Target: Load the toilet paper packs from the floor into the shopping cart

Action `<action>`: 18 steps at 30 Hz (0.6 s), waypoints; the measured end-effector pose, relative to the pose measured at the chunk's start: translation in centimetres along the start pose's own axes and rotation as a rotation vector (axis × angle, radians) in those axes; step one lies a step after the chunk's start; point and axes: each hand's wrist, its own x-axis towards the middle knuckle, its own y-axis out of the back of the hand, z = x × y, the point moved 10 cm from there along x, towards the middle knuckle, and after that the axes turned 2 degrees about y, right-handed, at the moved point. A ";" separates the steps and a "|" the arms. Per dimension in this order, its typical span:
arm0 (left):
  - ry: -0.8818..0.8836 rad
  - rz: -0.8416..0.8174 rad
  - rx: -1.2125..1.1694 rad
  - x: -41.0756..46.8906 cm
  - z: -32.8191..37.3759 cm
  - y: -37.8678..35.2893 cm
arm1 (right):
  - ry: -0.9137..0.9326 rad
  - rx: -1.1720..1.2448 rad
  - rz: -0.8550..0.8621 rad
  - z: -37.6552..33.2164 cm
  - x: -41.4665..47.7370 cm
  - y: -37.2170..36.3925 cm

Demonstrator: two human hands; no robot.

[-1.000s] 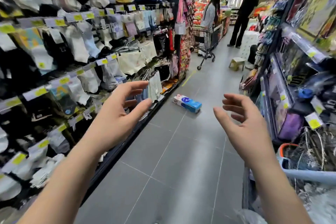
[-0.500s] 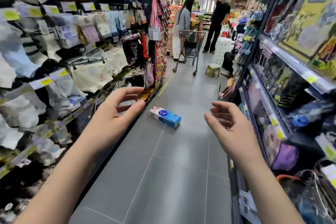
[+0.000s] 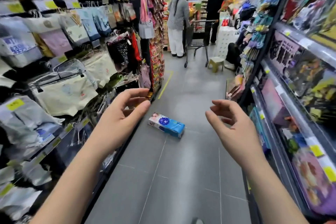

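Toilet paper pack (image 3: 166, 127) flat on floor (image 3: 181, 178), mid-aisle, just off left shelving. Long axis mostly across aisle: left end farther, right end nearer. Pack lies ahead of and below both hands, untouched, in gap between them. Left hand (image 3: 120, 120) looks nearer; right hand (image 3: 234, 127) further off. Fingers of both apart, loosely curled, holding nothing. Likely reach: forward and down.

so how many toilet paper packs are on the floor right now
1. The blue pack lies on the floor mid-aisle, ahead of and between the left hand and right hand, touching neither. More may be hidden out of view.
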 end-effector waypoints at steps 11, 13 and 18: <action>0.093 0.061 0.029 18.2 -7.4 -7.7 | -0.071 0.128 -0.075 12.2 19.4 -4.0; 0.120 0.064 0.012 21.6 -9.0 -9.1 | -0.107 0.145 -0.092 14.7 22.9 -4.8; 0.173 0.069 0.025 28.1 -12.1 -10.1 | -0.181 0.161 -0.135 19.1 30.1 -7.3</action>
